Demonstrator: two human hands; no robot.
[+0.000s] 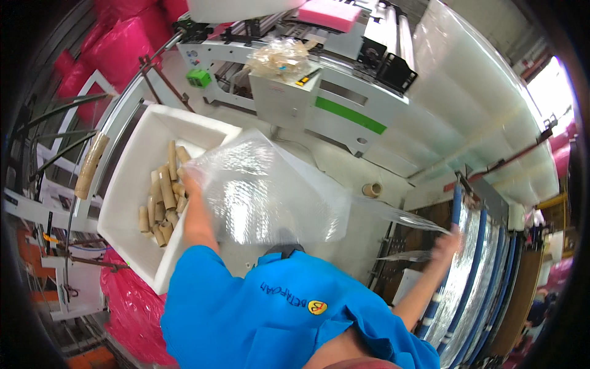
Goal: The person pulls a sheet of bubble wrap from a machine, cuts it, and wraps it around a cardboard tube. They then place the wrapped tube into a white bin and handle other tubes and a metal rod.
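A clear sheet of bubble wrap (pixel 267 190) spans the space before my body, its surface dimpled and glinting. My left hand (pixel 192 179) is closed on the sheet's left edge, just over a white foam bin (pixel 126 175). Short brown cardboard tubes (pixel 165 187) lie piled in that bin. Far to the right, my right hand (pixel 445 245) is blurred; narrow gathered folds of the sheet run into it, so it appears closed on them. Beside it stand blue bars (pixel 468 258) with shiny clear film between them.
A white and green machine (pixel 353 114) stands ahead. In front of it, a cabinet (pixel 279 101) carries crumpled film (pixel 279 59) and a yellow knife (pixel 307 77). One cardboard tube (pixel 371 189) rests on the floor. Pink plastic (pixel 132 307) lies behind the bin; large wrapped rolls (pixel 473 104) stand at right.
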